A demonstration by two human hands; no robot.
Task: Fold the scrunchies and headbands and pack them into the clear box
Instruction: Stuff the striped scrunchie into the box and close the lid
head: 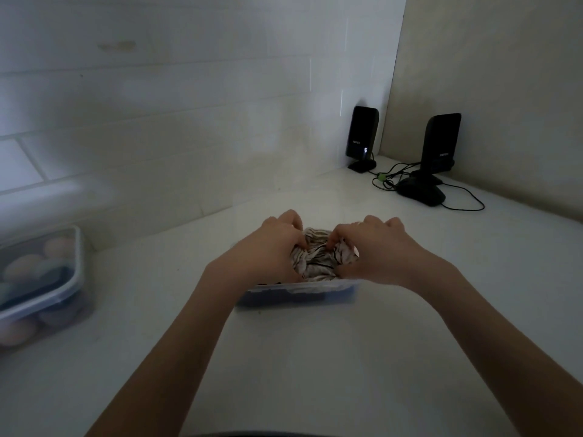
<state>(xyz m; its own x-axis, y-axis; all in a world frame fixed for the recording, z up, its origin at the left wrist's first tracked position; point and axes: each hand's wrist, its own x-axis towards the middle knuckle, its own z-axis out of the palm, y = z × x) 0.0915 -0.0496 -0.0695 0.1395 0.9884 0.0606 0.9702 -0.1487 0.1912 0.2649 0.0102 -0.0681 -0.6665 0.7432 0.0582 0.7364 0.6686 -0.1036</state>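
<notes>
Striped scrunchie [315, 260] sits between both hands [271, 247] [375, 250], which pinch it over the clear box [299, 293].

You're at a home desk corner here: white tiled wall [189, 99], pale countertop [315, 357], two black desktop speakers [362, 134] with their cables [467, 200] trailing.
</notes>
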